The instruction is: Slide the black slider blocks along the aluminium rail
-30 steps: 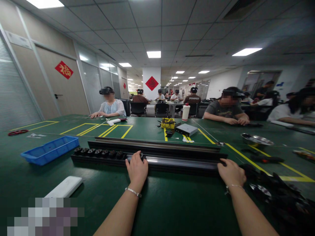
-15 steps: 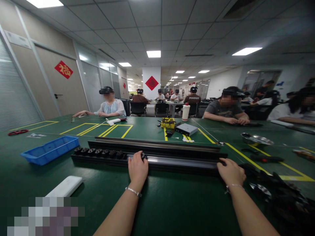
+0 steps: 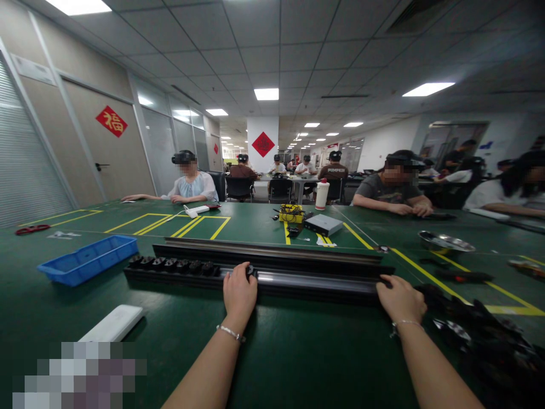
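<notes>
A long black rail (image 3: pixel 315 282) lies across the green table (image 3: pixel 298 352) in front of me, with a second long rail (image 3: pixel 272 254) just behind it. Several small black parts (image 3: pixel 170 264) sit in a row in the near rail's left half. My left hand (image 3: pixel 239 294) rests on the near rail at its middle, fingers curled on a small black part (image 3: pixel 250 271) in the channel. My right hand (image 3: pixel 399 300) grips the rail's right end, fingers closed over it.
A blue tray (image 3: pixel 87 260) stands at the left and a white flat box (image 3: pixel 111 324) lies nearer me. A heap of black parts (image 3: pixel 481 335) fills the right. A metal bowl (image 3: pixel 446 242), grey box (image 3: pixel 322 225) and yellow object (image 3: pixel 291 213) lie farther back. Other people sit around.
My left hand has crept slightly to the right along the rail. The person at the far left has stretched an arm out over the table. My right hand stays put.
</notes>
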Available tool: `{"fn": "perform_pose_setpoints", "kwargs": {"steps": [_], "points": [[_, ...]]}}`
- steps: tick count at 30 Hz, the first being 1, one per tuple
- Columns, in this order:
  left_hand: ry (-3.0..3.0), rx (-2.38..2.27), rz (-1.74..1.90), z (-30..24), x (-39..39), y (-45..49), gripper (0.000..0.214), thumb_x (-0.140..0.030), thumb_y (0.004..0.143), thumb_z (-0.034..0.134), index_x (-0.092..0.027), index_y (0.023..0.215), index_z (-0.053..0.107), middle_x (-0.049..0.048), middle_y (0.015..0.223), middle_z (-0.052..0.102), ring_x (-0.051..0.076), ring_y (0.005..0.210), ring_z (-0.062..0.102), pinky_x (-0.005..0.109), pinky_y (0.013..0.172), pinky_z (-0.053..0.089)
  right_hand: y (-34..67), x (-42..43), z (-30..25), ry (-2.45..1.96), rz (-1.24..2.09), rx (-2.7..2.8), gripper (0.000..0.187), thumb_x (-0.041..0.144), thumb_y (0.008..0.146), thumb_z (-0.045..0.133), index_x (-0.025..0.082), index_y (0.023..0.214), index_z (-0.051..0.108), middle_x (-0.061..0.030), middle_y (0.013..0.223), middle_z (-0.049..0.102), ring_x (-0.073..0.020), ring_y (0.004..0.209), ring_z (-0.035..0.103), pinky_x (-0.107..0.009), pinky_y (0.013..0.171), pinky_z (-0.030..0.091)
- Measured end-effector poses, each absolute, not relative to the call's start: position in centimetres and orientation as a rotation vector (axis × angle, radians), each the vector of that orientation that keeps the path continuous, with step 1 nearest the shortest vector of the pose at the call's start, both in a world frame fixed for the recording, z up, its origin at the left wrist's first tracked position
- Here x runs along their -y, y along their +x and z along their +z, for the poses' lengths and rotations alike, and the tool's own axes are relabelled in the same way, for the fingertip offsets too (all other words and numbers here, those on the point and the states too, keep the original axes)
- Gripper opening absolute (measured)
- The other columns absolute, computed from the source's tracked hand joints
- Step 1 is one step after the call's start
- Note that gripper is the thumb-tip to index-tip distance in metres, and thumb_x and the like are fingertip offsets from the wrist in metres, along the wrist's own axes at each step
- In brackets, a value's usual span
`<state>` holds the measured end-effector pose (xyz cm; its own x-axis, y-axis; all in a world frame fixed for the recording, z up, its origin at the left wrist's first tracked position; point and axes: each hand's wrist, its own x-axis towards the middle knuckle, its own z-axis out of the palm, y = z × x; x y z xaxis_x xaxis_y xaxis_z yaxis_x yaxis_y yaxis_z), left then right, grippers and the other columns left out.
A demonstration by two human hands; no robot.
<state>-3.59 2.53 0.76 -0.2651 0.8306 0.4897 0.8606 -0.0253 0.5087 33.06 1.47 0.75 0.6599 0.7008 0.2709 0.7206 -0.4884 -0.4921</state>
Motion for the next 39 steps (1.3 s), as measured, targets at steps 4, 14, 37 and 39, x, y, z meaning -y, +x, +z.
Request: {"fn": "perform_pose_setpoints", "kwargs": {"steps": [4,14,37,39], "points": [[-1.867,2.159,-1.184,0.5,-2.6,-3.4,0.038,-0.016,0.081,0.045,-0.017,0.116,0.058,0.0085,0.119,0.063,0.022,0.114,0.054,0.041,0.107,0.030,33.2,-1.6,0.6,-2.297,-0.037,1.098,0.045,0.043,0.077,0.041,0.027,0.112,0.065,-0.0049,0.130,0.054,-0.0351,0.116,0.045,-0.052,0.096,0.037],[-1.727,2.303,-1.011,-0.4,-2.9,-2.9,0.051,-0.030,0.083,0.044,-0.010,0.129,0.049,0.0139,0.139,0.047,0.028,0.137,0.028,0.050,0.113,0.016,33.5,-1.7,0.2,-2.300,-0.044,1.103,0.045,0.044,0.078,0.041,0.028,0.113,0.064,-0.0032,0.130,0.053,-0.0344,0.115,0.045,-0.052,0.096,0.036],[-1.897,2.296,-0.865,0.3,-2.4,-2.9,0.049,-0.042,0.084,0.043,-0.021,0.126,0.056,0.0077,0.139,0.048,0.028,0.133,0.035,0.057,0.111,0.011,32.8,-1.3,0.9,-2.320,-0.035,1.105,0.047,0.042,0.079,0.038,0.027,0.115,0.064,-0.0031,0.133,0.052,-0.0341,0.117,0.045,-0.051,0.097,0.037],[-1.903,2.285,-0.859,0.3,-2.4,-2.9,0.050,-0.043,0.084,0.043,-0.020,0.127,0.056,0.0081,0.139,0.048,0.028,0.133,0.035,0.057,0.111,0.010,32.9,-1.3,0.9,-2.318,-0.028,1.107,0.047,0.043,0.080,0.038,0.026,0.115,0.063,-0.0034,0.133,0.052,-0.0345,0.117,0.045,-0.051,0.097,0.036]]}}
